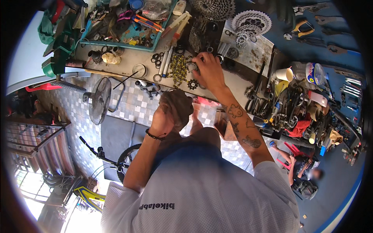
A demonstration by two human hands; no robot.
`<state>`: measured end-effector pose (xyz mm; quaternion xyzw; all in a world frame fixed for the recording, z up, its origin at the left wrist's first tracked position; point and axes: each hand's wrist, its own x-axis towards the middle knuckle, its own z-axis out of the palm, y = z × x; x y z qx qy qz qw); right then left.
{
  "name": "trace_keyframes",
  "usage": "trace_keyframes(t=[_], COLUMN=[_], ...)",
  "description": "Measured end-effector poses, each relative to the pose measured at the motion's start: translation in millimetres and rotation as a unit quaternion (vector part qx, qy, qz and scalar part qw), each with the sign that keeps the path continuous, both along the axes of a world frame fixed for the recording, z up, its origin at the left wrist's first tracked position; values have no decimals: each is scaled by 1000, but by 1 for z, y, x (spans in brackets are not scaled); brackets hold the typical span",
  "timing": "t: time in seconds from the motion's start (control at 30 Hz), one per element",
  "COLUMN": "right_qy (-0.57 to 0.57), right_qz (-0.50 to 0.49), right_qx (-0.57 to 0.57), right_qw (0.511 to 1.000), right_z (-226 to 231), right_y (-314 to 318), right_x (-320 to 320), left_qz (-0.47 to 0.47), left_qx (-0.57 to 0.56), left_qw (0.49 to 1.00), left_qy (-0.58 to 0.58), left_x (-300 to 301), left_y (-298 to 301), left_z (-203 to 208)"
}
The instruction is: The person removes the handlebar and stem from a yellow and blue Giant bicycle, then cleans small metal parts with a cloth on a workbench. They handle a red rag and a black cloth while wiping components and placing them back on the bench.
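My left hand is closed around a crumpled dark brown rag, held in front of my body off the workbench's near edge. My right hand reaches over the bench, thumb and index finger apart, beside a metal ring. Whether the fingertips touch that ring I cannot tell. Left of it lies a gold-and-black bicycle chain. A small dark toothed cog sits near the bench edge, under my right hand. Another shiny ring shows just past the knuckles.
A teal tray of tools and small parts stands at the back left. Silver bicycle cassette sprockets lie at the back right. A standing fan and a bicycle are on the left; a seated person is at right.
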<state>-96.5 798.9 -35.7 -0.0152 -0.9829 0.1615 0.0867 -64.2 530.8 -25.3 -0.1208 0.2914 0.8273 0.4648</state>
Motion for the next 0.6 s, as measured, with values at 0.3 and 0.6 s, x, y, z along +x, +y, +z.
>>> trace_keyframes(t=[0.3, 0.6], right_qy=[-1, -84], right_qz=[13, -26], right_qx=[16, -245], right_qw=[1000, 966], right_z=[-2, 40], right_y=[0, -13], right_x=[-9, 20], left_qz=[9, 32], left_qx=[33, -111], left_qw=[999, 985], left_qy=[19, 124], left_x=[7, 4], left_y=[2, 7], left_z=[-2, 8])
